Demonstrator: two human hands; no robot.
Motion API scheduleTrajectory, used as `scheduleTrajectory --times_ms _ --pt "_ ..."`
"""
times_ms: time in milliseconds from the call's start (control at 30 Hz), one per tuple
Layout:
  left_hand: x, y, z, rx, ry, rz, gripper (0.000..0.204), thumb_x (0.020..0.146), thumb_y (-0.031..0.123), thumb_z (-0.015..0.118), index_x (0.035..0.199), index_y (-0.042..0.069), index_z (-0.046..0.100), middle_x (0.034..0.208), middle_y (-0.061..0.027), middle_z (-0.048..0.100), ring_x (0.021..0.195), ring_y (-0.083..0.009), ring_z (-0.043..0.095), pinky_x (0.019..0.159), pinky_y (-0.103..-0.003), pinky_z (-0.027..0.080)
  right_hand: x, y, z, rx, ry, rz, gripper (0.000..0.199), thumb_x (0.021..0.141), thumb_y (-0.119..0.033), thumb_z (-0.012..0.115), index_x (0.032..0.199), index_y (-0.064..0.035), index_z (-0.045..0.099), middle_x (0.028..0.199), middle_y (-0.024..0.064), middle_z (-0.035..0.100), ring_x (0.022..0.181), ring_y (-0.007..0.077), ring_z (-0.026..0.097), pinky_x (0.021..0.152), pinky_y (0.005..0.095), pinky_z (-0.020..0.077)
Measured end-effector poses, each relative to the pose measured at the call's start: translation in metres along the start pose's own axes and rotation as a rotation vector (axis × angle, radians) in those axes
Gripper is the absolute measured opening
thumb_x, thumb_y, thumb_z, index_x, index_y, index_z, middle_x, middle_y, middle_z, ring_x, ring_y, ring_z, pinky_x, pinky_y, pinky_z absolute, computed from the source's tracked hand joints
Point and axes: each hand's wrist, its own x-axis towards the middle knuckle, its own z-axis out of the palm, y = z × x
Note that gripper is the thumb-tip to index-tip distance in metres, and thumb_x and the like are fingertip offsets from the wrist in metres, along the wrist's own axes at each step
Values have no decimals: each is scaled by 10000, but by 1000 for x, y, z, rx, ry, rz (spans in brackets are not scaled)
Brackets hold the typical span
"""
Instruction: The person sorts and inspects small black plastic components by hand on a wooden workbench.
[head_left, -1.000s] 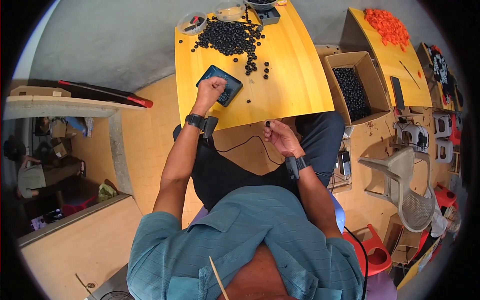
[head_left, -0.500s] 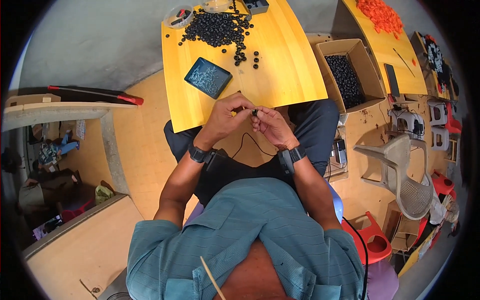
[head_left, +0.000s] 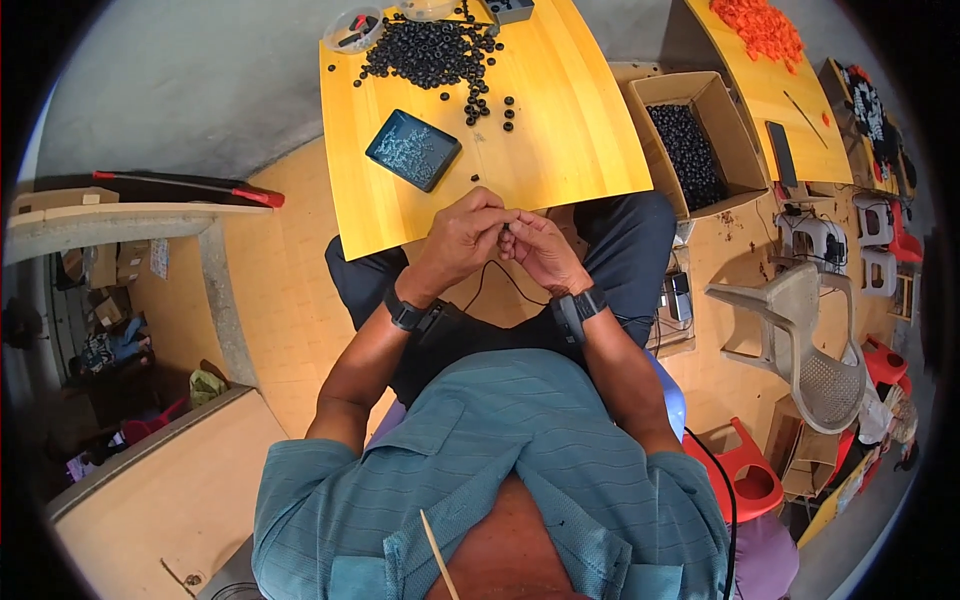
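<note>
My left hand [head_left: 464, 238] and my right hand [head_left: 541, 250] meet fingertip to fingertip just off the near edge of the yellow table. Both are closed in a pinch around a small black part [head_left: 507, 227], mostly hidden by the fingers. On the table ahead of them lies one tiny dark piece [head_left: 475, 178]. Farther left is a dark tray [head_left: 440, 176] with many small pale metal pieces [head_left: 405, 152]. Beyond it spreads a pile of small round black parts [head_left: 425, 55], with several loose ones trailing toward me.
A clear tub [head_left: 336, 38] with red and black items and a grey box [head_left: 512, 12] stand at the table's far side. To the right are a carton [head_left: 745, 165] of black parts, a table with an orange heap [head_left: 757, 30] and a grey plastic chair [head_left: 790, 320].
My left fingers have closed in over the small black part, which shows less now. The hands stay at nearly the same spot. The whole view has shifted slightly.
</note>
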Motion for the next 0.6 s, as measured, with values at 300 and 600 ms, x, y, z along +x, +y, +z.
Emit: scheduleTrajectory --times_ms 300,600 --pt "-15 4 0 -444 79 -130 247 864 -37 629 1099 8 688 1024 -80 590 915 -141 607 786 -252 511 -5 -3 6 95 -97 3 253 978 -195 599 1167 -27 614 898 17 630 813 125 598 742 275 497" --pt "-18 -3 7 -265 50 -132 210 846 -17 666 1052 3 700 1020 -74 586 847 -125 613 722 -237 516 -7 3 4 86 -47 0 279 972 -186 608 1190 -13 610 881 22 636 804 131 596 733 279 494"
